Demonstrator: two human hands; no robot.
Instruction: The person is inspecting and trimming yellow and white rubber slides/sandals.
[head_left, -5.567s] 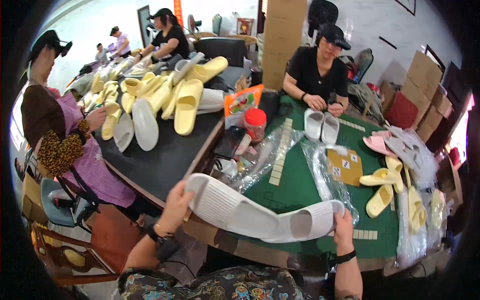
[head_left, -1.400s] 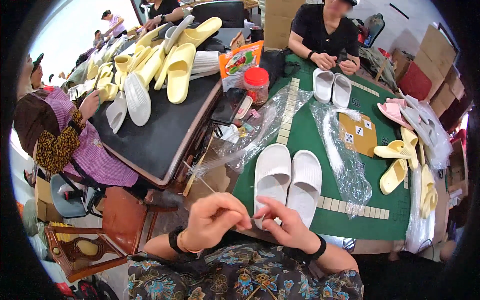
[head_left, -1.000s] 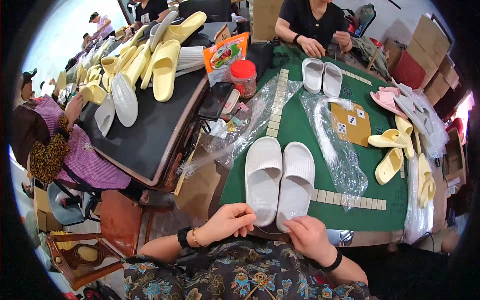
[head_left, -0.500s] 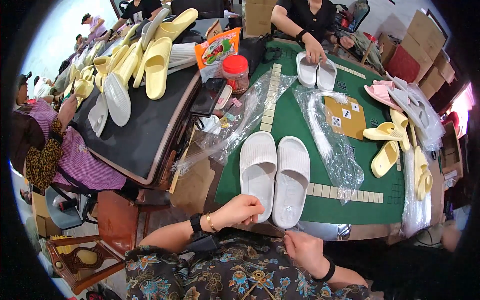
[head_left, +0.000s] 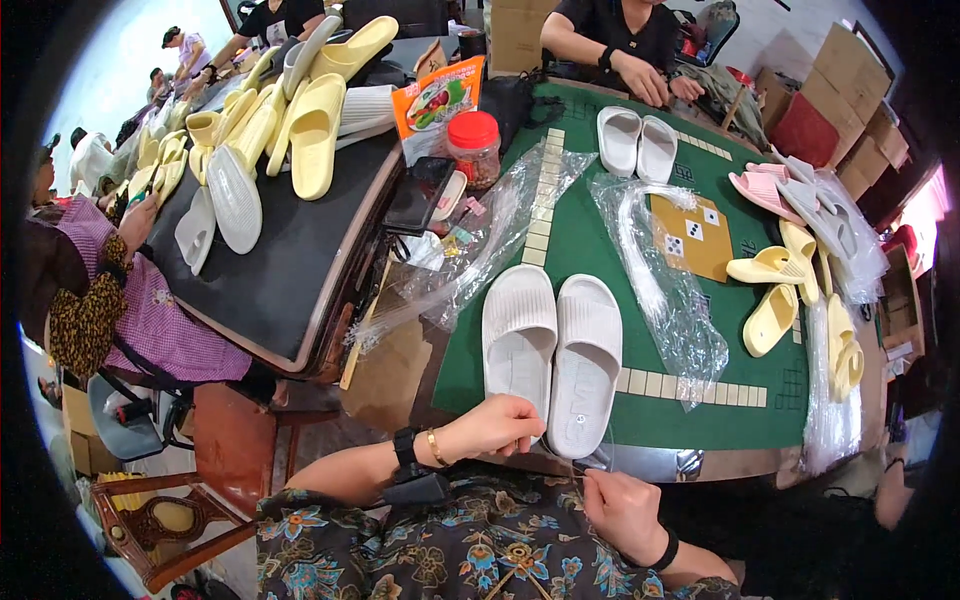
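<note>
A pair of light grey ribbed slide sandals stands side by side just in front of me, the left slide [head_left: 520, 325] and the right slide [head_left: 585, 400] with toes pointing away. My left hand [head_left: 497, 425] is closed in a pinch at the heel of the left slide. Lower and to the right, my right hand [head_left: 627, 512] is also pinched, just off the heel of the right slide. A thin strand [head_left: 562, 459] runs between the fingers of both hands by the heels. Its exact kind is too fine to make out.
Clear plastic bags [head_left: 665, 290] and a bundle of pale strips lie on the green table mat [head_left: 480, 375]. Yellow slides [head_left: 770, 320] and pink slides [head_left: 765, 190] sit at right. Across the table, a person sits behind another grey pair [head_left: 637, 140]. Leftward, a black table [head_left: 290, 260] bears more slides.
The person opposite has drawn a hand back from the far grey pair. My right hand has shifted slightly right and down; my left hand has moved slightly right.
</note>
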